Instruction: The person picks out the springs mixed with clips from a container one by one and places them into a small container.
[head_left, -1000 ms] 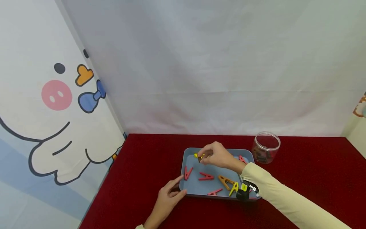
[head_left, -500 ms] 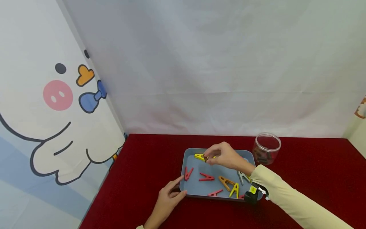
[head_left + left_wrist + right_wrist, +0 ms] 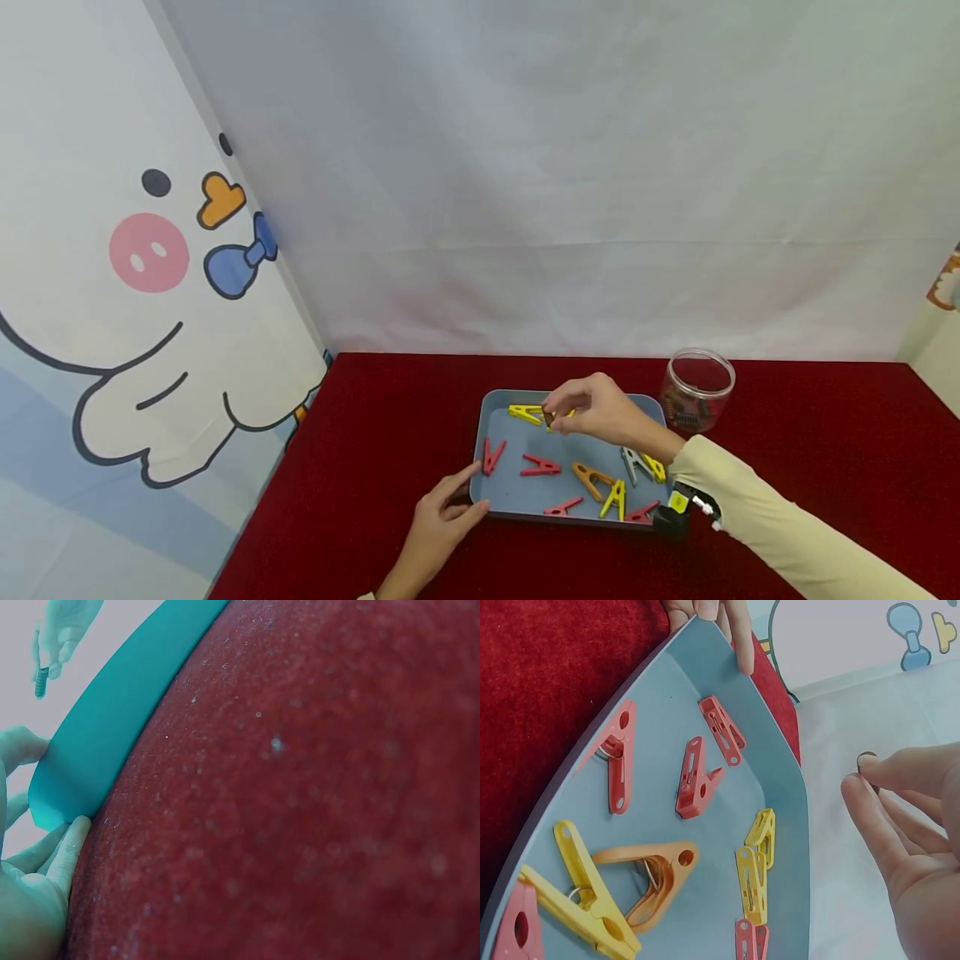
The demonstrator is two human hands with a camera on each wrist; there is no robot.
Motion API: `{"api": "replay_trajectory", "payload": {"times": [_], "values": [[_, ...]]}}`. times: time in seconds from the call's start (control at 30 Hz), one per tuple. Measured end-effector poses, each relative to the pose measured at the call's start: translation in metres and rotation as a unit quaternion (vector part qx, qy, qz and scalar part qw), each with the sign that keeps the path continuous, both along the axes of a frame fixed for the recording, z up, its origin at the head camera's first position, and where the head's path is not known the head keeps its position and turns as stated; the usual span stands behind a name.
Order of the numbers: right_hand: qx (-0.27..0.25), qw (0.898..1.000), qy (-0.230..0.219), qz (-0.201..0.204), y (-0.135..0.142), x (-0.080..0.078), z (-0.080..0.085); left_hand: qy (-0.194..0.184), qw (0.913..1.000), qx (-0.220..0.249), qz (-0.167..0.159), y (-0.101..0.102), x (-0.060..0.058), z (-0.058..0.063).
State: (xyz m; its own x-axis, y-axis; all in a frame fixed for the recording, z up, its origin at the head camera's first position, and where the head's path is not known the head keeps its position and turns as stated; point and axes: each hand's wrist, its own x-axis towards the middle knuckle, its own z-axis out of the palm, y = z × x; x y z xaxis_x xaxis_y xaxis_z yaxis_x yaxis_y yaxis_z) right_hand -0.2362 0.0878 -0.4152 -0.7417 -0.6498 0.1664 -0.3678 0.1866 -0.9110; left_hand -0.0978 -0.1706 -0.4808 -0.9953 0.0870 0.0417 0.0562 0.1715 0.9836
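My right hand (image 3: 596, 410) pinches a small dark brown ridged piece (image 3: 548, 415) between thumb and fingertips, above the back of a blue-grey tray (image 3: 525, 492). The piece (image 3: 40, 682) looks toothed or coiled in the left wrist view; its exact kind is unclear. At the tray's front left corner, my left hand (image 3: 438, 521) holds the tray with thumb and fingers spread around it. In the tray lie red clothes pegs (image 3: 541, 465), yellow clothes pegs (image 3: 614, 498), an orange peg (image 3: 589, 478) and a grey peg (image 3: 634, 464). Some pegs by the right wrist are partly covered.
A clear round jar (image 3: 699, 387) with several dark brown pieces inside stands behind the tray's right end. Dark red cloth (image 3: 390, 433) covers the table. A white curtain (image 3: 600, 208) hangs behind it, and a cartoon-printed sheet (image 3: 247, 358) stands at the left.
My right hand has moved rightwards over the tray with the small dark piece, uncovering a yellow peg at the back and pegs at the right. The left hand has stayed at the tray's corner.
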Motion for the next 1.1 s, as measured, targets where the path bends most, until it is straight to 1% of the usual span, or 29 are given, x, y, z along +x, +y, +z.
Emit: {"api": "replay_trajectory", "payload": {"times": [0.17,0.27,0.33,0.53,0.63,0.73,0.93,1.1], "values": [[-0.001,1.000,-0.001,-0.008,0.006,0.002,0.001,-0.002,1.0000,-0.004,0.000,0.000,0.000,0.000],[-0.001,1.000,-0.001,-0.011,0.010,0.002,0.001,-0.004,1.0000,-0.005,0.000,0.000,-0.001,-0.002],[-0.003,1.000,-0.001,-0.011,0.013,0.003,0.000,-0.007,1.0000,-0.007,0.000,-0.001,-0.003,-0.007],[-0.015,1.000,0.007,-0.007,0.019,0.003,-0.001,-0.006,0.9997,-0.024,0.006,-0.004,-0.010,-0.028],[-0.015,1.000,0.011,-0.007,0.022,0.003,0.000,-0.005,0.9996,-0.026,0.009,-0.004,-0.011,-0.032],[-0.008,1.000,0.011,-0.011,0.026,0.003,0.003,-0.008,0.9996,-0.023,0.013,-0.004,-0.010,-0.033],[-0.007,1.000,0.003,-0.015,0.033,0.002,0.006,-0.014,0.9994,-0.024,0.020,-0.003,-0.009,-0.029],[0.006,0.999,0.021,-0.024,0.039,0.001,0.008,-0.017,0.9992,-0.028,0.024,-0.002,-0.009,-0.026]]}}
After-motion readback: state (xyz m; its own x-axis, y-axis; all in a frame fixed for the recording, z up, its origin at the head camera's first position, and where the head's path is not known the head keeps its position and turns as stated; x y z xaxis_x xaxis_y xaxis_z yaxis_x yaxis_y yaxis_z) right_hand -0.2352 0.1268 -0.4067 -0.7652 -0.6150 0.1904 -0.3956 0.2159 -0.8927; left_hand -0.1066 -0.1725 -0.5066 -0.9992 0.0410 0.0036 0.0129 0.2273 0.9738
